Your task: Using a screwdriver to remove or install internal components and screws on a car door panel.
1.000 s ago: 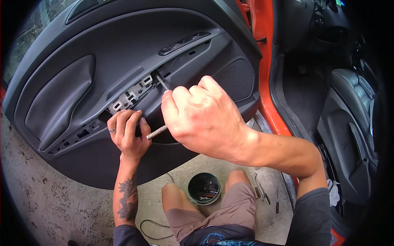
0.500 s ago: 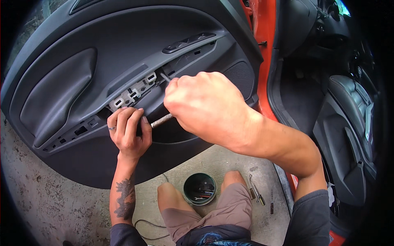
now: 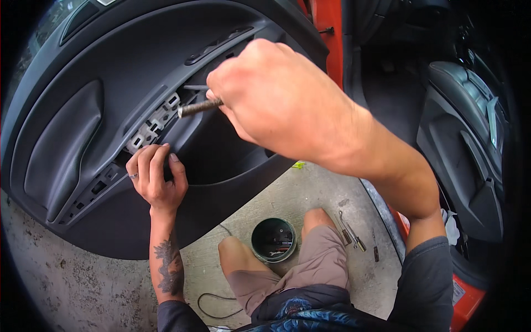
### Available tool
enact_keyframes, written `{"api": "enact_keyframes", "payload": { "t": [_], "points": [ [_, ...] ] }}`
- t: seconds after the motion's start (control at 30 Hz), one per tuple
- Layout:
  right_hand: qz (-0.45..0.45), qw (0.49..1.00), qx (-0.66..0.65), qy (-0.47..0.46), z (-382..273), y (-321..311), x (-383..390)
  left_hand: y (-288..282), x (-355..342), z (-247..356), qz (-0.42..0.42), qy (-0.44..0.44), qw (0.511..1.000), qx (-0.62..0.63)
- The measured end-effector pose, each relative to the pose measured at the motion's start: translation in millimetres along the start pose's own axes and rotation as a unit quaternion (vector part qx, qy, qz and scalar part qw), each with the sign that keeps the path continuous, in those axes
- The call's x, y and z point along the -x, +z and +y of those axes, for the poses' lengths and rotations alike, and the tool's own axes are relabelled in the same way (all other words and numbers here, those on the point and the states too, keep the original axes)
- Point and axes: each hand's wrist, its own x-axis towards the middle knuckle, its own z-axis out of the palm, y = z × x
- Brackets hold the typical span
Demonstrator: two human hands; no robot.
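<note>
Clenched tight, my right hand point(image 3: 271, 94) has hold of a ribbed rod point(image 3: 199, 108), its long axis running left and slightly down over the door panel point(image 3: 121, 55). A grey shaft point(image 3: 194, 87) also points left, nearly level; half a second ago I saw it slant up-left. The rod's end has risen away from my left hand point(image 3: 157, 177), whose half-curled fingers touch the panel; I cannot tell whether they grip. The pale label point(image 3: 458, 291) I cannot read.

Door panel point(image 3: 149, 61) far left, car seat point(image 3: 462, 124) right. On the panel, the left hand point(image 3: 159, 176); before it, farther right, the right hand point(image 3: 268, 91). Near, between the knees point(image 3: 232, 252), a bucket point(image 3: 271, 226) — cable point(image 3: 199, 304) to its left, screwdriver point(image 3: 376, 253) on the concrete floor point(image 3: 249, 209) to its right.
</note>
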Motion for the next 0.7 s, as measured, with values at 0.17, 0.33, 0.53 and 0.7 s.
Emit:
{"api": "enact_keyframes", "payload": {
  "t": [0.17,0.33,0.53,0.7],
  "points": [
    [0.014,1.0,0.016,0.009,-2,17,16,0,2,1,0.001,0.008,1.0,-0.003],
    [0.034,0.998,0.058,0.016,-24,38,14,-2,1,0,-0.01,0.003,1.0,0.004],
    [0.054,0.915,-0.316,0.243,-20,43,4,0,1,0,-0.01,0.005,1.0,-0.008],
    [0.118,0.868,-0.366,0.315,-25,59,7,-1,2,0,-0.014,0.005,1.0,-0.008]
  ]
}}
